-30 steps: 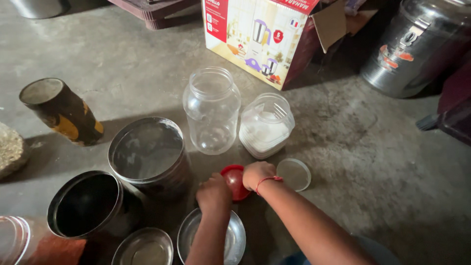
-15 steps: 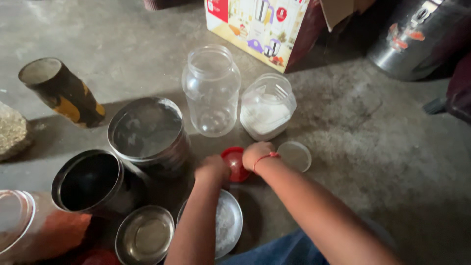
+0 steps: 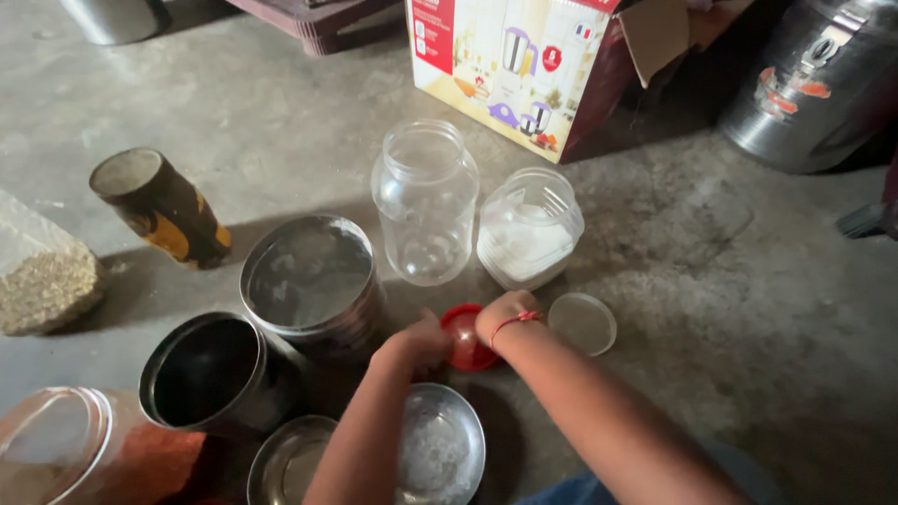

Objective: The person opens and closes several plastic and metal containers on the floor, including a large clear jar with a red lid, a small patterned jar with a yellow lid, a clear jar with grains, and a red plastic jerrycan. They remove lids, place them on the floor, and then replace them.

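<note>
A small red lid [image 3: 463, 339] lies on the concrete floor, and both my hands are on it. My left hand [image 3: 417, 342] curls over its left edge. My right hand [image 3: 503, 314], with a red thread round the wrist, grips its right edge and hides part of it. Just beyond the lid stand an empty clear jar [image 3: 426, 201] and a clear jar of white powder [image 3: 529, 230], both without lids. A clear round lid [image 3: 582, 324] lies right of my right hand. Under my left forearm sits a steel lid [image 3: 444, 449] holding white grains.
Left of my hands stand two open steel tins [image 3: 313, 281] [image 3: 213, 374], a second steel lid [image 3: 281, 463] and a plastic jar of orange-red powder [image 3: 65, 449]. Farther off are a black-and-yellow can [image 3: 161, 206], a grain sack [image 3: 42, 281], a cardboard box [image 3: 524, 65] and a large steel drum [image 3: 823, 75].
Both hands have stayed on the red lid, shifting only slightly. The view has swung a little, so everything sits somewhat farther right and lower than half a second ago.
</note>
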